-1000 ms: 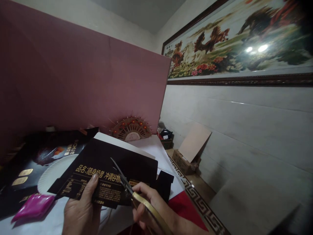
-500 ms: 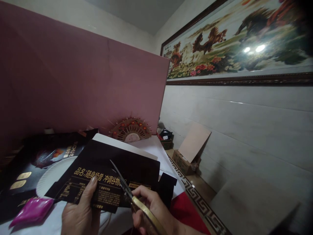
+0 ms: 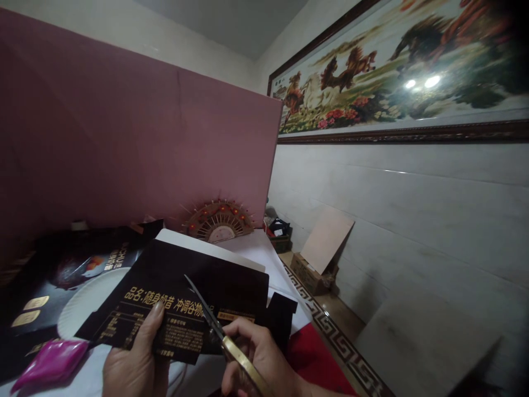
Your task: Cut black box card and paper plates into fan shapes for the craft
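Observation:
My left hand (image 3: 138, 353) grips the lower edge of a black cardboard box panel (image 3: 206, 270) printed with gold characters, thumb on top. In my right hand (image 3: 260, 358) is a pair of scissors (image 3: 239, 355) with gold-coloured handles. Their dark blades lie over the printed face, pointing up and to the left; whether they are parted I cannot tell. The panel is tilted above the table, and a cut notch shows along its lower edge. Left of it, a white paper plate (image 3: 78, 309) is partly covered by the panel. A shiny magenta packet (image 3: 52, 364) lies nearest my left hand.
A larger black printed sheet (image 3: 25, 275) lies at the left. A fan-shaped craft piece (image 3: 219, 220) stands at the back against a pink board (image 3: 144, 138). Red cloth (image 3: 316, 364) covers the right corner. On the floor, a cardboard box (image 3: 308, 273) stands by the wall.
The view has shifted slightly. Both hands keep their hold on the panel and the scissors, and the blades look a little closer together.

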A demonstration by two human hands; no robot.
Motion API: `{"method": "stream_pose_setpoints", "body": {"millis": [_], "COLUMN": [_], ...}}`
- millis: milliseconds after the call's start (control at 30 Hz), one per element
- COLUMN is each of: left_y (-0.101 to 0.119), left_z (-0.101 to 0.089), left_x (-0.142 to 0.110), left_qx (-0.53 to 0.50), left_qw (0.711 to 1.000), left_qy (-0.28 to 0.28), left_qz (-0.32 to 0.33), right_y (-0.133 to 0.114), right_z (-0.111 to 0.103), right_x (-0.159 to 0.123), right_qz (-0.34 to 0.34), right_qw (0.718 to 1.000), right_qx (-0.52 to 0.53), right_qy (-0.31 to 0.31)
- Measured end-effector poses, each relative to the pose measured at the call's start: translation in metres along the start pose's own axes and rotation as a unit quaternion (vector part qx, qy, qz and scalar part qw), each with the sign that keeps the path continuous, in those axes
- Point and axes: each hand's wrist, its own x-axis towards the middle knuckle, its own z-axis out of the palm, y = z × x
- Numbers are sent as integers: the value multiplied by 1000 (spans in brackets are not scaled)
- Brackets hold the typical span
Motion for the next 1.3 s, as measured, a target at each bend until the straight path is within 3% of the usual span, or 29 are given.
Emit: {"method": "stream_pose_setpoints", "body": {"millis": [167,367,733,1000,1300], "left_y": [1,31,64,39,30], "left_z": [2,29,38,29,21], "left_x": [-1,-27,-36,-15,-8], "left_qx": [10,-97,-96,-137,-112], "left_qw": [999,990,991,989,988], "left_qy": [-4,34,35,-43,-92], "left_qz": [34,-98,-84,-37,-51], "right_y": [-14,-41,-79,-79,-70], "right_z": [-4,-15,-17,-15,-20], "right_x": [-4,-9,-10,-15,-17], "right_qz": [0,27,7,-65,-39], "right_qw": [1000,997,997,995,997], "right_qx": [-12,-66,-62,-57,-54], "right_qy": [-7,-21,-52,-43,-36]}}
